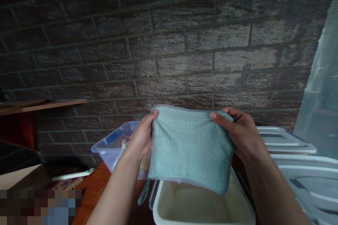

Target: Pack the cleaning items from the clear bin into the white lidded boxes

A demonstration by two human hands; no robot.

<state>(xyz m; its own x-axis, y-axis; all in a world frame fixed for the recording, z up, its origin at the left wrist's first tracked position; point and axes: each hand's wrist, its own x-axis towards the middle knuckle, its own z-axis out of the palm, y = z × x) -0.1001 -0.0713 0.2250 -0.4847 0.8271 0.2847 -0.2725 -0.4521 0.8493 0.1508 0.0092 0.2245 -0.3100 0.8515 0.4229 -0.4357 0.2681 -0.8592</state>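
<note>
A pale green waffle-weave cloth [187, 147] with a grey stitched edge hangs folded in the air, held at its two upper corners. My left hand [141, 137] pinches the upper left corner, thumb on the front. My right hand [237, 132] grips the upper right corner the same way. A small loop dangles from the cloth's lower left. The cloth hangs just above an open white bin [200, 207].
A clear plastic tub [111, 146] with a blue handle stands behind my left hand on a reddish-brown table [92, 190]. White bin lids [298, 151] are stacked at the right. A dark brick wall [169, 42] rises close behind. A wooden shelf [42, 105] juts at the left.
</note>
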